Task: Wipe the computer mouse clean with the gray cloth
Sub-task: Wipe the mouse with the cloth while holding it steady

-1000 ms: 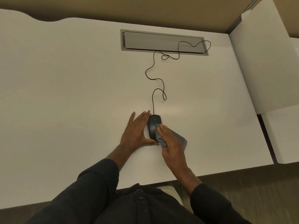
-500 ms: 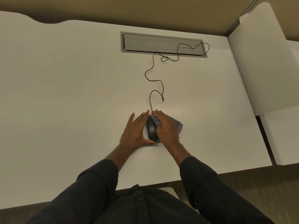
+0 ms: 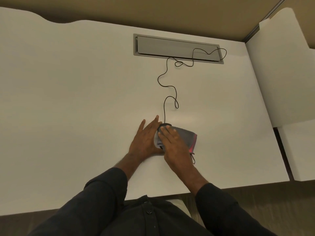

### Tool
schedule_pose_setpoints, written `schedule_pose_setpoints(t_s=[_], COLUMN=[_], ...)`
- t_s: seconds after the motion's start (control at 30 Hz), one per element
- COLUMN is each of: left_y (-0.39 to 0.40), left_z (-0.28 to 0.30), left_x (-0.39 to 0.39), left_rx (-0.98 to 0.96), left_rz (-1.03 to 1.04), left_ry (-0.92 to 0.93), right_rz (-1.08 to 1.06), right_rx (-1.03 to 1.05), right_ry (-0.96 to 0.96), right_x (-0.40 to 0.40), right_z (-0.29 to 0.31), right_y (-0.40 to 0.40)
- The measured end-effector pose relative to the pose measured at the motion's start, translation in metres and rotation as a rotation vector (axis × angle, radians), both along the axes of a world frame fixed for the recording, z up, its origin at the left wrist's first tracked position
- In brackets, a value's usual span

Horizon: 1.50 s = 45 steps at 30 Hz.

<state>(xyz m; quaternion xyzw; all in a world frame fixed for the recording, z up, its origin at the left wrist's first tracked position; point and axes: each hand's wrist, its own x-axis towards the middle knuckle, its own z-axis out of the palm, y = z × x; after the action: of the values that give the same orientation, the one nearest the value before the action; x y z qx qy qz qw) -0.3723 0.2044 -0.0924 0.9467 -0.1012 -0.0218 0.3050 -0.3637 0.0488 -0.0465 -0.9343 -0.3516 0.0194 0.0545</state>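
Observation:
The black computer mouse (image 3: 165, 124) lies on the white desk (image 3: 68, 99); only its far tip shows, the rest is under the cloth. The gray cloth (image 3: 185, 135), with a red edge at its right, is draped over the mouse. My right hand (image 3: 172, 142) lies flat on the cloth and presses it onto the mouse. My left hand (image 3: 145, 139) rests flat against the mouse's left side, its thumb curled around the near end, holding the mouse in place.
The mouse's black cable (image 3: 167, 92) snakes away across the desk to a gray cable hatch (image 3: 177, 47) at the back. A white side panel (image 3: 279, 74) stands at the right, with another white surface (image 3: 300, 150) beyond a gap.
My right hand has slid the cloth over the mouse, forward and then back toward its left side, so the cloth now covers nearly all of it. My left hand has stayed in place.

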Motion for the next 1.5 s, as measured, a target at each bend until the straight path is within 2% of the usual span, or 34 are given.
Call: schedule_pose_setpoints(t_s=[0.1, 0.27, 0.4, 0.6, 0.67, 0.8, 0.9, 1.03, 1.23, 1.4, 1.5], left_y=[0.001, 0.001, 0.000, 0.002, 0.002, 0.002, 0.002, 0.001, 0.001, 0.002, 0.002], left_z=[-0.003, -0.004, -0.005, -0.010, -0.011, -0.010, -0.010, -0.009, -0.007, -0.006, -0.004], left_x=[0.000, -0.002, 0.000, 0.002, 0.002, 0.002, 0.002, 0.002, 0.001, 0.001, 0.001], left_rx=[0.020, -0.082, -0.092, -0.039, -0.016, 0.007, 0.028, 0.036, 0.028, 0.052, 0.056], left_rz=[0.001, 0.044, 0.051, 0.031, 0.027, 0.021, 0.020, 0.031, 0.037, 0.024, 0.024], left_ry=[0.044, 0.049, 0.053, 0.075, 0.073, 0.069, 0.078, 0.077, 0.070, 0.089, 0.094], right_rz=[-0.019, -0.181, -0.276, -0.295, -0.276, -0.176, -0.173, -0.377, -0.443, -0.544, -0.567], right_rx=[0.015, 0.143, 0.141, 0.054, 0.085, -0.056, -0.082, 0.113, 0.134, 0.233, 0.240], right_ry=[0.040, 0.167, 0.157, 0.312, 0.300, 0.219, 0.229, 0.279, 0.385, 0.196, 0.206], right_x=[0.007, 0.023, 0.034, 0.049, 0.050, 0.052, 0.050, 0.043, 0.051, 0.042, 0.039], right_z=[0.002, 0.001, -0.001, -0.010, -0.008, -0.007, -0.008, -0.009, 0.001, 0.015, 0.019], right_y=[0.009, 0.018, 0.015, 0.010, 0.009, 0.010, 0.011, 0.013, 0.017, 0.014, 0.015])
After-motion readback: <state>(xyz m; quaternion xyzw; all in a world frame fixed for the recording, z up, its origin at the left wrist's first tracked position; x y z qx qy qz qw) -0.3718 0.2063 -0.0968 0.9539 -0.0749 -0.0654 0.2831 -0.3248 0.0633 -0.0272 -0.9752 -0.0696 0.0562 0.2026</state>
